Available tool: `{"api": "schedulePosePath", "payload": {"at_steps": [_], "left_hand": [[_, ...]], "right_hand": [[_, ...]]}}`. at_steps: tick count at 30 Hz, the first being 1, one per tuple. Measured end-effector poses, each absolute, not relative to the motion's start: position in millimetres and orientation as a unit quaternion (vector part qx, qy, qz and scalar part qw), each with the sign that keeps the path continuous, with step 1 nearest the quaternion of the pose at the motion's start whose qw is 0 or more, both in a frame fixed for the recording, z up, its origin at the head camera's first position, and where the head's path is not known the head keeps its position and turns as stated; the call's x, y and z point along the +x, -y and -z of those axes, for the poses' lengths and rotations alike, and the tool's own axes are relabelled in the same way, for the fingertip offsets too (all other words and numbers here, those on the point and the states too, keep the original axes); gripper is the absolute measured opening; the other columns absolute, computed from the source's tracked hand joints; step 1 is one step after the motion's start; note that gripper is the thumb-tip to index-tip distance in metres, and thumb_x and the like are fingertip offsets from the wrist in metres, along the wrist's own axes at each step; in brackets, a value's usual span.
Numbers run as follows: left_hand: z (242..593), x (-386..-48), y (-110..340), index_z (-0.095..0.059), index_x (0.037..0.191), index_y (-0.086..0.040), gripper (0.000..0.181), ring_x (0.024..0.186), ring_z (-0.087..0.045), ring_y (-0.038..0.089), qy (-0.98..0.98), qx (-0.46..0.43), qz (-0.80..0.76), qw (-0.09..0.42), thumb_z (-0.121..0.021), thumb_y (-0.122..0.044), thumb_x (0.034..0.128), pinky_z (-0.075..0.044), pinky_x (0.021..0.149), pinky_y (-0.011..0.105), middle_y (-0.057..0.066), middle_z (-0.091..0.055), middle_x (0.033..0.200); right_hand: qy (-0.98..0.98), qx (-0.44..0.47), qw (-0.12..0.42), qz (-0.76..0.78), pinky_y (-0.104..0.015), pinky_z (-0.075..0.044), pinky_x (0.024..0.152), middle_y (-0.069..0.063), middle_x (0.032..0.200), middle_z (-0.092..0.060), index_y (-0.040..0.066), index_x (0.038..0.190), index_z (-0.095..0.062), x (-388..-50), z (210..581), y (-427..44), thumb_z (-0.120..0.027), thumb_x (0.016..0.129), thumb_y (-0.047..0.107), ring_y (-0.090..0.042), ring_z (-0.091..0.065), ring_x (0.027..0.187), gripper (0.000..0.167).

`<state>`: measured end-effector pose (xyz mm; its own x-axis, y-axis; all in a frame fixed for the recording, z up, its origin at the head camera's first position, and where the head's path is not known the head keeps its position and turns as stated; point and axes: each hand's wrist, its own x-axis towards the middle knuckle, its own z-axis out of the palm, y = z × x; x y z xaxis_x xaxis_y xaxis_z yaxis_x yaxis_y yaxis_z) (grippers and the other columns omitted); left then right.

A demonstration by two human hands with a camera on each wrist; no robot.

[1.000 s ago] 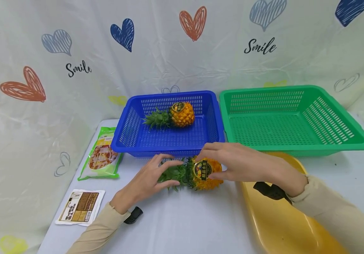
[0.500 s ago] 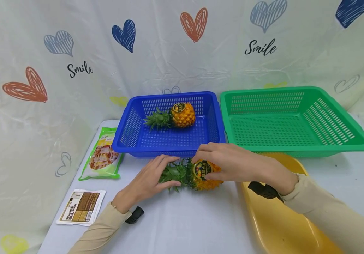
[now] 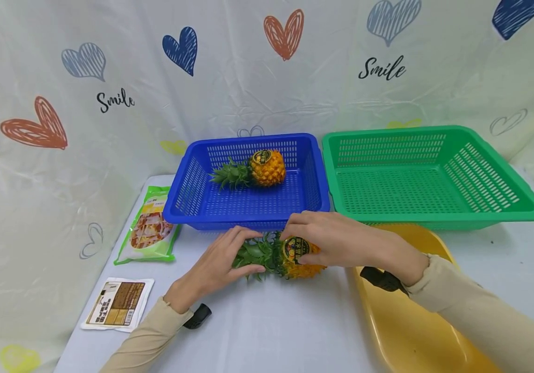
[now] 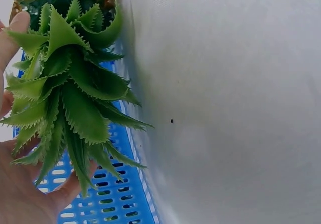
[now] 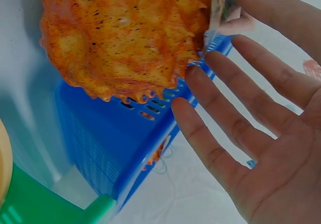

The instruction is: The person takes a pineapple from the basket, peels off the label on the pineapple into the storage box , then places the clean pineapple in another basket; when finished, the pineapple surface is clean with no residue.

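Note:
A small pineapple [image 3: 301, 271] lies on its side on the table before the blue basket, its green crown [image 4: 75, 98] to the left. A black and gold label [image 3: 291, 250] faces up on the fruit. My left hand [image 3: 211, 265] curves about the crown, thumb and fingers apart on either side of the leaves. Over the orange fruit, my right hand [image 3: 341, 239] lies with its fingertips at the label and the skin. Those fingers look long and spread in the right wrist view, beside the orange skin [image 5: 120, 43]. Exact contact is partly hidden.
The blue basket [image 3: 248, 212] behind holds another pineapple [image 3: 268, 169]. To its right stands a green basket [image 3: 434, 216]. A yellow basin [image 3: 402, 321] sits beneath my right forearm. At left lie a green food packet [image 3: 150, 230] and a white-and-brown packet [image 3: 117, 304].
My right hand has shifted slightly left over the fruit and its label. The fingers of my left hand have come a little closer about the crown. The pineapple stays in place.

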<state>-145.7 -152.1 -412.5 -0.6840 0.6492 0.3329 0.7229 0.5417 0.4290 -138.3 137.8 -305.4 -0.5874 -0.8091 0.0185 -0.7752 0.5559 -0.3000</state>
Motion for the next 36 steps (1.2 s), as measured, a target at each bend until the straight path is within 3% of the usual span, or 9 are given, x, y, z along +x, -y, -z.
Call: {"api": "schedulePosePath", "payload": {"at_steps": [7,17,32,36], "left_hand": [[414,-146,152,-0.055,0.143,-0.015,0.063,0.112,-0.060,0.018,0.875,-0.394,0.272,0.069,-0.082,-0.039,0.0921,-0.053,0.089,0.044,0.002,-0.060,0.127],[414,-147,151,-0.053,0.145,-0.018,0.061,0.117,-0.060,0.022,0.877,-0.388,0.279,0.049,-0.079,-0.040,0.0942,-0.052,0.094,0.051,0.001,-0.059,0.130],[415,-146,153,-0.054,0.144,-0.016,0.062,0.115,-0.059,0.018,0.877,-0.391,0.273,0.055,-0.080,-0.040,0.0938,-0.051,0.090,0.046,0.001,-0.059,0.130],[415,-146,153,-0.054,0.145,-0.016,0.062,0.115,-0.059,0.018,0.877,-0.391,0.274,0.058,-0.080,-0.041,0.0935,-0.051,0.091,0.047,0.000,-0.059,0.129]], "right_hand": [[-0.881,-0.450,0.059,0.135,-0.042,-0.058,0.090,-0.003,0.120,-0.068,0.009,0.123,-0.073,-141,310,-138,-0.084,0.091,0.016,-0.023,-0.065,0.111,0.034],[-0.867,-0.478,0.029,0.136,-0.036,-0.056,0.081,0.000,0.109,-0.064,0.012,0.115,-0.075,-145,313,-139,-0.088,0.087,0.014,-0.017,-0.060,0.096,0.031],[-0.840,-0.513,-0.029,0.176,-0.024,-0.051,0.067,0.005,0.089,-0.063,0.012,0.099,-0.077,-140,310,-138,-0.082,0.085,-0.006,-0.007,-0.059,0.077,0.024],[-0.834,-0.516,-0.039,0.191,-0.021,-0.050,0.065,0.006,0.087,-0.063,0.013,0.096,-0.078,-134,308,-141,-0.081,0.087,-0.005,-0.006,-0.057,0.075,0.021]]}}
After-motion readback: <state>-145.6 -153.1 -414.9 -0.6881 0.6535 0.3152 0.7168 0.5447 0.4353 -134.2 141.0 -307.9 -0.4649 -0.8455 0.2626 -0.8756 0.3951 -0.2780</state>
